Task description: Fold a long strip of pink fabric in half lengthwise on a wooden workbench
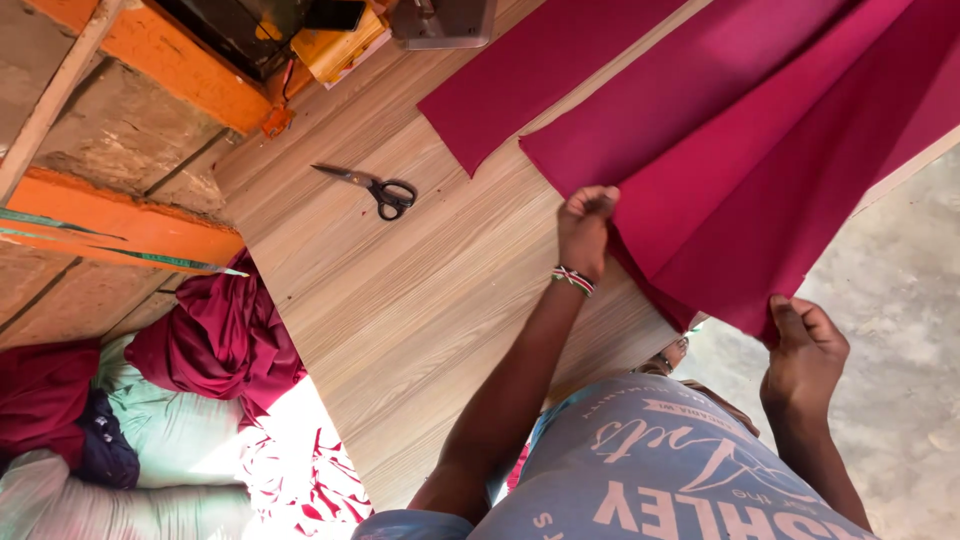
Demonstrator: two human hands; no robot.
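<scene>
Left hand (585, 228) closed in a fist, pinching the corner edge of the crimson cloth (760, 170) where it lies on the counter (400, 310). Striped beaded wristband (573, 280) on that wrist. Right hand (805, 350) also closed, thumb up, gripping the lower corner of the same cloth where it hangs off the counter's right edge, over the concrete floor (900, 330).

Cloth spread between both hands, in broad folds running up to the far right of the frame. Part on the counter, part draped past the edge. A second flap of the same colour (530, 70) lies flat on the counter just left of the main sheet, a strip of bare wood between them.

Black-handled scissors (375, 187) flat on the counter, left of the left hand and well apart from it, blades pointing left, not touched.

Far edge of counter: base of a grey machine (440, 20), only partly in frame; yellow object (335, 50) beside it, can't tell what.

Left of counter, lower down: heap of fabric, dark red bundle (215, 340), pale green piece (170, 430), white piece with red print (310, 470). Orange-painted wooden beams (120, 220) behind that.

Person's grey printed shirt (660, 470) fills the near bottom of frame.
</scene>
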